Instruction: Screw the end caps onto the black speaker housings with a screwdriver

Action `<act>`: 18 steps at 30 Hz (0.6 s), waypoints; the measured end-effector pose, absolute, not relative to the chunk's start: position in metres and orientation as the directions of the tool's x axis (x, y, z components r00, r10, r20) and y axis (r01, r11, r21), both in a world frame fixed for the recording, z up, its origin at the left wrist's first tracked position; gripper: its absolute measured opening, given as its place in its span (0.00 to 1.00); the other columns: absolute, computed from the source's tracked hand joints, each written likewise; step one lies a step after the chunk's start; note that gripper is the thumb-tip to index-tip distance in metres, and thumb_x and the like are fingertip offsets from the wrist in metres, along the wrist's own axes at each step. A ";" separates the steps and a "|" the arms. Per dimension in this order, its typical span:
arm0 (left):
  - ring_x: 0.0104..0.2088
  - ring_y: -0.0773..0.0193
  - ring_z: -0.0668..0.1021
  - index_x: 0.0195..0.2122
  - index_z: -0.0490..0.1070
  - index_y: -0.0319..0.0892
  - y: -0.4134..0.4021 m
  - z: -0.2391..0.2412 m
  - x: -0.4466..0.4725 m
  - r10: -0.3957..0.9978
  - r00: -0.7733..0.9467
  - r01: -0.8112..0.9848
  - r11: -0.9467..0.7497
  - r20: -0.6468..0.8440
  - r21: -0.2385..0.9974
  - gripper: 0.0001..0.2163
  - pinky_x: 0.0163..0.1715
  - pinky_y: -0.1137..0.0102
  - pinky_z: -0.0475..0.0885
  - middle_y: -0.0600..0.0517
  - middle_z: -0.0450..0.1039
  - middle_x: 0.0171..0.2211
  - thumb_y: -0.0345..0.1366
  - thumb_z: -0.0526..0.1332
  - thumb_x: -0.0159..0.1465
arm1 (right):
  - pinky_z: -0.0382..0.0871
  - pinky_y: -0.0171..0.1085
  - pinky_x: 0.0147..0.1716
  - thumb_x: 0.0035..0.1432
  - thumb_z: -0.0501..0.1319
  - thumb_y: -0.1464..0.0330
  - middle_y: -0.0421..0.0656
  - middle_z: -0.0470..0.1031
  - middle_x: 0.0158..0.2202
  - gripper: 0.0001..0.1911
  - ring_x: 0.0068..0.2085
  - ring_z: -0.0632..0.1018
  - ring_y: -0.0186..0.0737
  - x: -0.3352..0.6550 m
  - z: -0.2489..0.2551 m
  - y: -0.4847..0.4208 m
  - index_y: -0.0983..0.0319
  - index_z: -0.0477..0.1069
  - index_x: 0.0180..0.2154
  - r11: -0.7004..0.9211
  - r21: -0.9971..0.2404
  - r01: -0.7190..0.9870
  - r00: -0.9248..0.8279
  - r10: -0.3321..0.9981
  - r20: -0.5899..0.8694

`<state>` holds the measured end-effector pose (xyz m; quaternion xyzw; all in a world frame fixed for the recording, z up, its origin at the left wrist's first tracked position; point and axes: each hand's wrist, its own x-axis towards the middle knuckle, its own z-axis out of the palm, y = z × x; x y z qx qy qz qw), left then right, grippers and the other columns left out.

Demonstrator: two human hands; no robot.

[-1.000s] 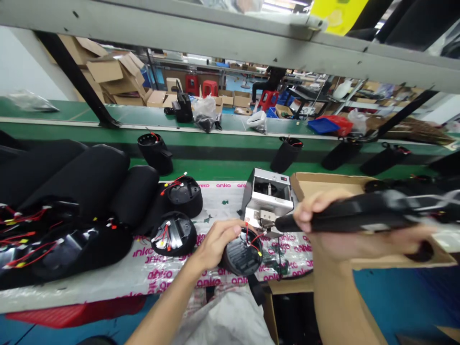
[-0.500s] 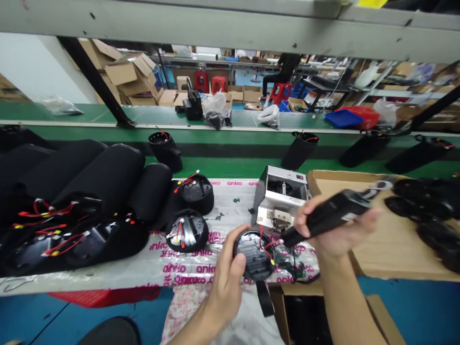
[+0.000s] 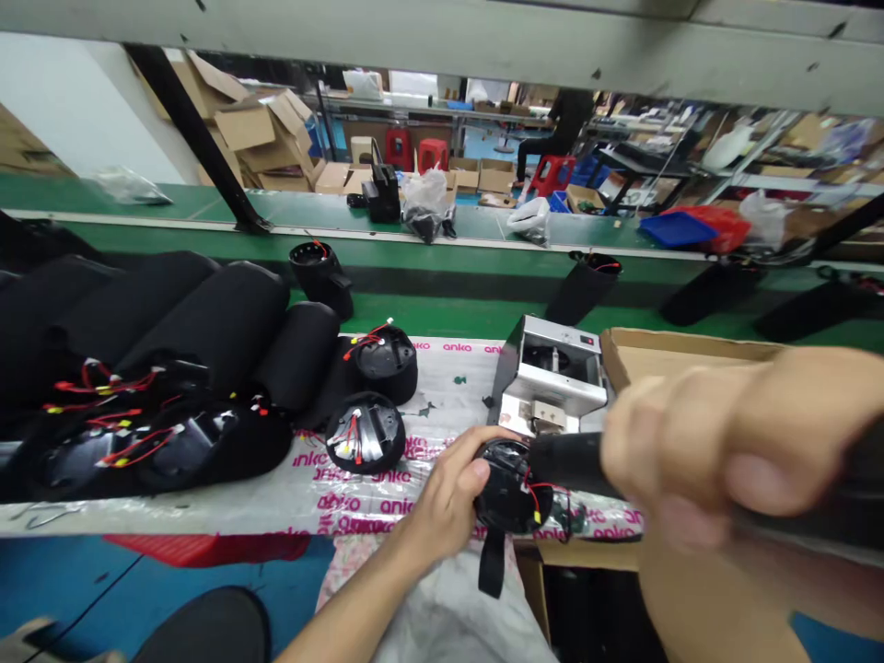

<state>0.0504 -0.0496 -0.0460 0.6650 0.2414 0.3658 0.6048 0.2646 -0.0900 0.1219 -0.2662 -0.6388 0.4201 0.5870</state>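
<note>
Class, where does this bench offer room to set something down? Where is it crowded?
The printed sheet is mostly bare between the small wired units and the metal machine. Crowded: the left end, with black cylinders, and between left hand and right hand.

Pale wall point(image 3: 114, 101) at far left, opened cardboard boxes point(image 3: 252, 129) piled beside it. Grey beam point(image 3: 442, 46) spans overhead; a black post point(image 3: 200, 138) slants down to the green bench point(image 3: 428, 318). Blue floor point(image 3: 52, 566), round black seat point(image 3: 207, 631) at lower left, red stools point(image 3: 433, 155) beyond.
</note>
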 end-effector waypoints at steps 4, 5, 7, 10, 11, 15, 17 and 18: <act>0.63 0.48 0.81 0.65 0.76 0.44 -0.050 -0.046 0.049 0.762 0.616 -0.065 -0.200 0.197 0.978 0.28 0.66 0.60 0.70 0.45 0.82 0.62 0.54 0.45 0.84 | 0.82 0.39 0.27 0.82 0.56 0.60 0.47 0.83 0.34 0.20 0.27 0.82 0.38 0.243 0.121 -0.071 0.66 0.80 0.44 0.513 -0.839 -0.180 -0.300 0.784 0.543; 0.64 0.48 0.81 0.65 0.76 0.44 -0.050 -0.046 0.049 0.763 0.615 -0.064 -0.204 0.200 0.977 0.28 0.67 0.59 0.70 0.45 0.82 0.62 0.54 0.45 0.84 | 0.82 0.40 0.28 0.82 0.55 0.61 0.48 0.83 0.35 0.20 0.28 0.83 0.40 0.246 0.119 -0.069 0.66 0.81 0.45 0.511 -0.838 -0.194 -0.330 0.770 0.546; 0.65 0.47 0.81 0.65 0.77 0.44 -0.049 -0.047 0.049 0.767 0.606 -0.067 -0.214 0.210 0.975 0.28 0.67 0.59 0.70 0.44 0.82 0.63 0.54 0.45 0.84 | 0.83 0.41 0.29 0.83 0.53 0.62 0.49 0.83 0.37 0.20 0.29 0.84 0.40 0.253 0.116 -0.066 0.67 0.81 0.48 0.511 -0.833 -0.212 -0.370 0.747 0.553; 0.65 0.47 0.81 0.65 0.77 0.43 -0.049 -0.048 0.050 0.770 0.594 -0.072 -0.238 0.233 0.969 0.28 0.68 0.58 0.69 0.44 0.82 0.64 0.54 0.45 0.84 | 0.83 0.41 0.28 0.82 0.54 0.61 0.48 0.83 0.36 0.20 0.29 0.83 0.40 0.255 0.115 -0.067 0.66 0.80 0.47 0.514 -0.836 -0.192 -0.359 0.756 0.547; 0.65 0.47 0.81 0.66 0.77 0.43 -0.050 -0.049 0.050 0.770 0.590 -0.075 -0.246 0.242 0.966 0.28 0.68 0.58 0.69 0.44 0.82 0.64 0.54 0.45 0.84 | 0.83 0.41 0.28 0.82 0.55 0.61 0.47 0.83 0.35 0.19 0.28 0.83 0.40 0.252 0.116 -0.069 0.66 0.80 0.45 0.512 -0.840 -0.179 -0.341 0.769 0.541; 0.66 0.48 0.81 0.67 0.76 0.43 -0.051 -0.051 0.051 0.772 0.580 -0.082 -0.264 0.261 0.961 0.27 0.69 0.58 0.70 0.44 0.81 0.65 0.52 0.45 0.85 | 0.79 0.38 0.26 0.80 0.59 0.59 0.44 0.80 0.31 0.18 0.25 0.79 0.36 0.241 0.120 -0.075 0.64 0.78 0.41 0.508 -0.853 -0.117 -0.207 0.828 0.521; 0.66 0.48 0.81 0.66 0.77 0.43 -0.051 -0.051 0.051 0.776 0.574 -0.075 -0.271 0.264 0.960 0.26 0.68 0.57 0.70 0.44 0.82 0.65 0.51 0.45 0.85 | 0.79 0.38 0.26 0.80 0.59 0.59 0.44 0.80 0.31 0.19 0.25 0.79 0.36 0.241 0.119 -0.073 0.64 0.78 0.41 0.506 -0.855 -0.111 -0.208 0.830 0.518; 0.65 0.48 0.81 0.66 0.77 0.43 -0.051 -0.050 0.052 0.778 0.569 -0.072 -0.277 0.267 0.958 0.26 0.68 0.57 0.70 0.44 0.82 0.64 0.51 0.45 0.85 | 0.80 0.39 0.26 0.81 0.57 0.59 0.45 0.81 0.32 0.19 0.25 0.80 0.37 0.243 0.118 -0.071 0.64 0.79 0.42 0.504 -0.854 -0.124 -0.252 0.817 0.519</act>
